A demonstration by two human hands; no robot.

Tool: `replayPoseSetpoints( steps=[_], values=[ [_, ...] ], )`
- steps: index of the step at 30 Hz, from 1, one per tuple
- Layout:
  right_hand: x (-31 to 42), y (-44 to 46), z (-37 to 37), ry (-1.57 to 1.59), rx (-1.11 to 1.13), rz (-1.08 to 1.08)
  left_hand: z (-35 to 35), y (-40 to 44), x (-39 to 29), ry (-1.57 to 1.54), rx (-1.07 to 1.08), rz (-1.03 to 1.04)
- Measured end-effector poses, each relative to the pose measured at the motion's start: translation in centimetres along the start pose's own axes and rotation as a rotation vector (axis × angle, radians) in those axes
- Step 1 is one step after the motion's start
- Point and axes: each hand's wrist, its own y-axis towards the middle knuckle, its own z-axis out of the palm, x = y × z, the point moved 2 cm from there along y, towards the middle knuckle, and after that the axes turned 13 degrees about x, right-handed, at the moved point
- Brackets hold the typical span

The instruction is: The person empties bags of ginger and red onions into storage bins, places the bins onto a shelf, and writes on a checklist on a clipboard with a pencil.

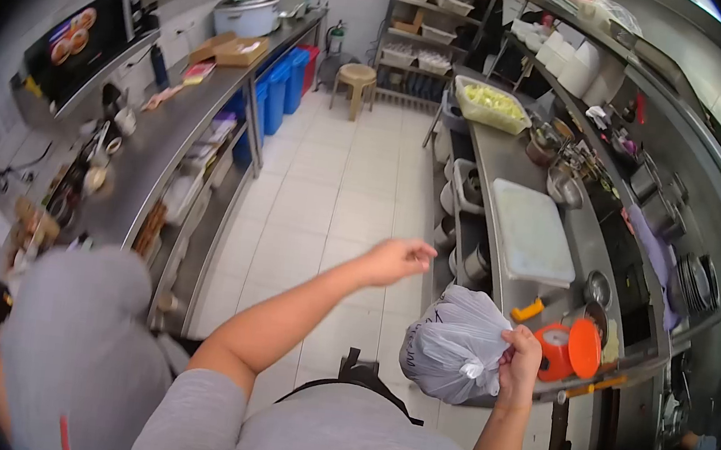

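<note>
A full, knotted, whitish plastic bag [454, 342] with dark lettering hangs from my right hand [521, 357], whose fingers are closed on its gathered top. It is beside the front corner of the right steel counter [505, 281]. My left hand [399, 261] is held out over the floor, above and left of the bag, and touches nothing. Its fingers are partly curled and apart, with nothing visible in them. Close to the bag on the counter lie an orange-handled tool [528, 310], an orange scale [554, 351] and a white cutting board [533, 231].
A person in a grey shirt [80, 344] stands close at my left. Steel counters flank the tiled floor [320, 185]. A stool [355, 82] and rack [436, 34] stand at the back. Blue bins [275, 95] are under the left counter [147, 143]; a tub of chopped greens [490, 105] sits right.
</note>
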Motion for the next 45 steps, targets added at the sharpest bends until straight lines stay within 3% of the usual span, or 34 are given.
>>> replayPoseSetpoints(
  steps=[4,6,8,9,10,11,12,13,14,15,19,22,24,25,26,27,28,29,32,35,36,38,39,41,42,45],
  values=[
    [0.5,13.8,2.2,-0.126,0.019,0.033,-16.8,5.4,4.0,0.302,-0.272,-0.072],
    [-0.5,20.7,4.0,-0.164,0.059,0.103,-24.8,4.6,12.2,0.493,-0.537,-0.245],
    [-1.7,28.0,5.5,-0.175,0.114,0.169,-29.0,-1.2,23.6,0.494,-0.787,-0.514],
    [-2.6,31.6,5.7,-0.18,0.139,0.2,-28.3,-5.9,29.5,0.694,-0.739,-0.822],
    [-2.7,35.7,6.6,-0.187,0.167,0.222,-27.0,-11.3,35.2,0.524,-0.516,-1.193],
    [-2.3,39.4,7.8,-0.187,0.19,0.234,-24.4,-16.2,37.6,0.434,-0.163,-1.466],
    [-2.2,42.6,9.0,-0.185,0.209,0.256,-20.6,-21.6,41.3,0.336,0.176,-1.608],
    [-2.1,45.8,10.3,-0.185,0.226,0.274,-16.5,-25.1,39.6,0.159,0.198,-1.707],
    [-1.6,48.9,11.9,-0.164,0.239,0.272,-14.2,-24.0,30.7,0.112,0.123,-1.717],
    [-1.0,52.2,13.4,-0.129,0.243,0.262,-13.5,-23.9,28.8,0.048,0.073,-1.728],
    [2.8,63.9,20.3,-0.043,0.206,0.175,-17.5,-23.1,35.7,-0.082,0.002,-1.749],
    [5.5,73.2,25.5,0.063,0.285,0.059,-28.6,-19.0,43.8,-0.054,0.035,-1.716],
    [6.9,78.2,28.5,0.087,0.241,0.039,-40.5,-14.0,50.6,0.19,0.137,-1.64],
    [7.8,81.6,29.6,0.098,0.225,0.039,-47.8,-9.4,53.7,0.366,0.142,-1.567],
    [8.5,84.7,30.9,0.115,0.19,0.025,-56.2,-3.5,56.7,0.509,-0.06,-1.451],
    [8.9,87.5,32.0,0.137,0.157,0.01,-64.4,3.3,57.3,0.339,-0.489,-1.125],
    [9.6,89.7,33.1,0.158,0.173,0.004,-72.1,11.4,55.4,0.466,-0.753,-0.954],
    [10.0,92.6,33.9,0.175,0.199,0.003,-78.5,18.9,52.9,0.362,-0.802,-0.709],
    [10.3,101.6,35.0,0.237,0.166,-0.028,-91.1,36.8,40.7,0.291,-0.693,-0.391],
    [10.6,110.3,34.8,0.305,0.1,-0.071,-97.9,44.9,37.8,0.046,-0.711,-0.212],
    [10.7,113.3,34.7,0.314,0.052,-0.066,-100.4,45.6,41.5,-0.124,-0.73,-0.169],
    [10.9,121.0,33.2,0.298,0.002,-0.134,-104.8,41.8,54.6,0.059,-0.784,-0.475],
    [10.9,124.1,32.5,0.339,-0.015,-0.158,-104.5,38.8,57.3,0.591,-0.664,-0.816],
    [12.2,129.4,31.0,0.385,-0.049,-0.206,-102.6,32.5,63.1,0.499,-0.244,-1.314],
    [12.9,131.6,30.1,0.349,-0.094,-0.234,-101.8,30.9,63.2,0.398,-0.092,-1.465],
    [16.0,137.8,27.0,0.192,-0.281,-0.356,-103.1,32.4,62.3,0.182,0.041,-1.625]
  ],
)
